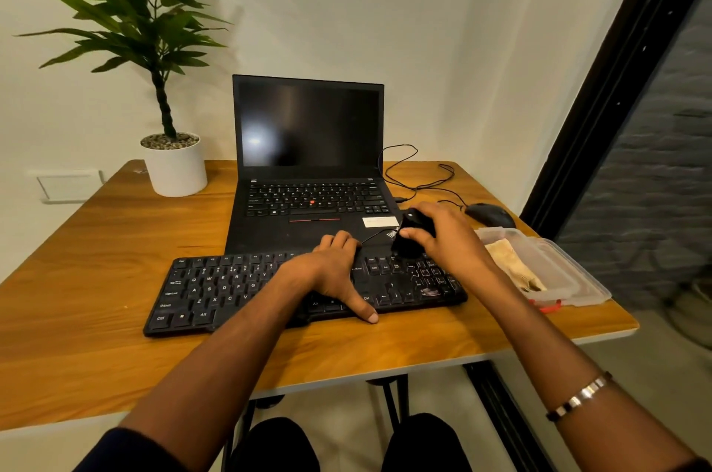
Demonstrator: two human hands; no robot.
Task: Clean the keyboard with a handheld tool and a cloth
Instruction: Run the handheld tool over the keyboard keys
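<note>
Left hand [331, 271] lies flat, steadying the keyboard [215, 290]; right hand [443, 236] grips the black tool [408, 240] over its right-end keys. The cloth [512, 267], boxed just beyond the right hand, looks untouched, so wiping remains.

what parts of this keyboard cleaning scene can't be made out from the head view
Head view only:
- Black handheld tool: the right hand wraps it, so its shape and working tip are hidden.
- Keyboard: its middle keys lie under the left hand and forearm.
- Cloth: inside the clear plastic container, its outline blurred by the walls.
- Laptop: its key legends and white sticker text are too small to read.
</note>
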